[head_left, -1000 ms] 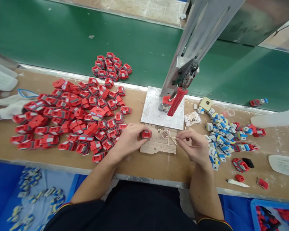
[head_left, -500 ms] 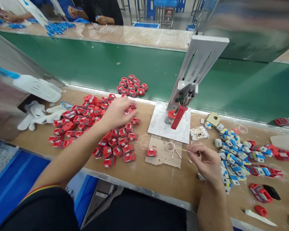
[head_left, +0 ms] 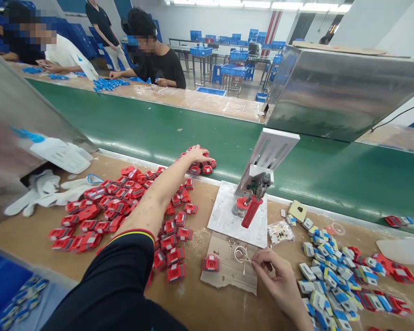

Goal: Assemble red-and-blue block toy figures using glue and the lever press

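Observation:
My left hand (head_left: 199, 155) reaches over the small pile of red parts (head_left: 207, 169) on the green belt, palm down with its fingers spread; what lies under the palm is hidden. Beneath my left arm a large heap of red parts (head_left: 117, 202) covers the table. My right hand (head_left: 274, 271) pinches a thin stick (head_left: 247, 260), its tip at a small ring (head_left: 240, 253) on the torn cardboard (head_left: 227, 276). One red part (head_left: 211, 263) lies on the cardboard's left side. Behind it, a clamp with a red handle (head_left: 252, 212) stands on a white plate (head_left: 217, 220).
White and blue parts (head_left: 331, 276) are heaped on the right, near a bundle of swabs (head_left: 280, 231). White gloves (head_left: 51, 193) and a bottle (head_left: 60, 154) lie at the left. Across the green belt (head_left: 141, 124), people sit by blue parts (head_left: 106, 85).
My left hand has moved forward from above the large red heap to the small pile on the belt. The view has tilted up. My right hand still holds the stick near the ring.

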The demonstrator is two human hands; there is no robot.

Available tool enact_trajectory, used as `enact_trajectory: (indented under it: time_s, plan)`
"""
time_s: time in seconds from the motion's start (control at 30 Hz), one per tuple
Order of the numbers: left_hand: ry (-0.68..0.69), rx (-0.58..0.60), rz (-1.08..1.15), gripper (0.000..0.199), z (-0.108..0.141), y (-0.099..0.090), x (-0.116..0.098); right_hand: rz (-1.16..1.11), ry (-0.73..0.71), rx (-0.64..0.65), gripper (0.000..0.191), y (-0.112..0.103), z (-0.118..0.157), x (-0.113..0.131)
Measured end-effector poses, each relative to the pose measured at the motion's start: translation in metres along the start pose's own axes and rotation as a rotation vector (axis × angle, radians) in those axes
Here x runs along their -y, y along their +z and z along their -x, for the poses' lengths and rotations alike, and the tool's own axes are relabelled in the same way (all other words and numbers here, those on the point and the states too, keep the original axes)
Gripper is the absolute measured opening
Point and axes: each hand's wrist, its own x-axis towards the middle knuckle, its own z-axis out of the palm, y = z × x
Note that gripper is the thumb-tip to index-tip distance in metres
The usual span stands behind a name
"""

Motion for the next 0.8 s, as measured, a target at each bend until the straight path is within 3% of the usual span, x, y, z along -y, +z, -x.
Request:
enact_trajectory:
  time_s: [0.13,0.23,0.5,0.6,0.67,0.8]
  plan:
    - [0.283,0.103,-0.02,0.056,0.007,0.009,-0.002,0.011,0.026,-0.005,0.02,-0.002,0.001,-0.003]
    - [0.436,0.136,-0.06,0.043,0.028,0.019,-0.001,0.017,0.037,-0.017,0.02,-0.003,0.001,-0.005]
    - [0.666,0.123,-0.149,0.04,0.132,0.052,0.036,-0.013,0.027,-0.037,0.019,-0.002,0.001,-0.002]
    - [0.732,0.141,-0.139,0.045,0.151,0.05,0.044,-0.016,0.031,-0.049,0.02,-0.004,0.001,0.0]
    - [0.67,0.109,-0.091,0.05,0.146,0.038,0.046,-0.023,0.039,-0.058,0.02,-0.006,0.001,0.0]
    - [0.278,-0.088,-0.021,0.057,0.099,0.008,0.043,-0.03,0.057,-0.069,0.023,-0.007,0.002,-0.001]
